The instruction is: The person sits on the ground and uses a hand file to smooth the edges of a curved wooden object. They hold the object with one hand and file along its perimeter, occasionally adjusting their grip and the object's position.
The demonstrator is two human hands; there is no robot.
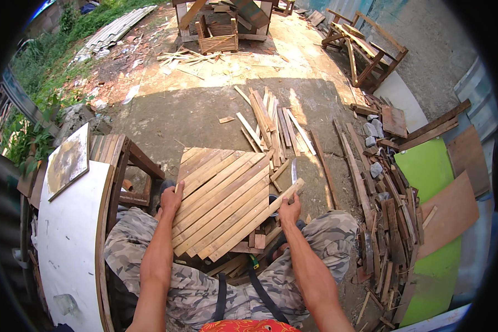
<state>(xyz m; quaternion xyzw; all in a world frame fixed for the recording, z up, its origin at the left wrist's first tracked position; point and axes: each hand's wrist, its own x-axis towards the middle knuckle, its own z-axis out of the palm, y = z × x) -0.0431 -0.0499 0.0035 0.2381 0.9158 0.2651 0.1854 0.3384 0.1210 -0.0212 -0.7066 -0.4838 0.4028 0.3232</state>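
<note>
A slatted wooden panel [221, 199] made of diagonal light-brown strips lies tilted across my knees in camouflage trousers. My left hand [171, 200] grips the panel's left edge. My right hand [289, 210] is closed on the outermost strip at the panel's lower right edge. Under the panel, loose slats [254, 240] and a dark round can [273, 200] show between my legs.
A white curved board [66, 232] and a wooden stool frame [130, 166] stand at my left. Loose slats [271, 124] lie on the concrete ahead. Scrap wood, stones and green and brown boards [426, 166] pile up at the right. Wooden crates and frames [221, 33] stand far back.
</note>
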